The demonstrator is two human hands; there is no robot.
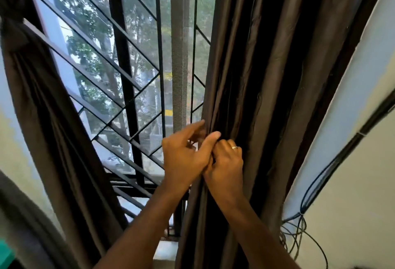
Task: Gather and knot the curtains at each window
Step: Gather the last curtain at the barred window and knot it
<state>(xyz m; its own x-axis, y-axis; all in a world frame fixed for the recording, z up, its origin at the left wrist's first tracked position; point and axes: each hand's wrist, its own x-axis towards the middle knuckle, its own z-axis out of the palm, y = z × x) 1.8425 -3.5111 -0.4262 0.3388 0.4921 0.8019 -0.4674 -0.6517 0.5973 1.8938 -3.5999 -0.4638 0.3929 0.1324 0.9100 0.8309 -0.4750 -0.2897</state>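
- Curtain on the rt (267,76), dark brown, is hung just rt of the window grille (128,76); its inner edge is pinched by both hands.
- Left hand (186,153): fingers curled round edge folds.
- Right hand (226,162): fabric gripped w/ curled fingers, touching left hand.
- Left curtain (42,108), already knotted, is seen left of grille.
- Cables (303,215) are seen further rt, on wall.

Open gap between curtains (267,76), window grille (132,89) behind, cables (299,226) right.

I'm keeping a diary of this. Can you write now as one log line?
left curtain: knotted | right curtain: loose | left hand, right hand: gathering its edge
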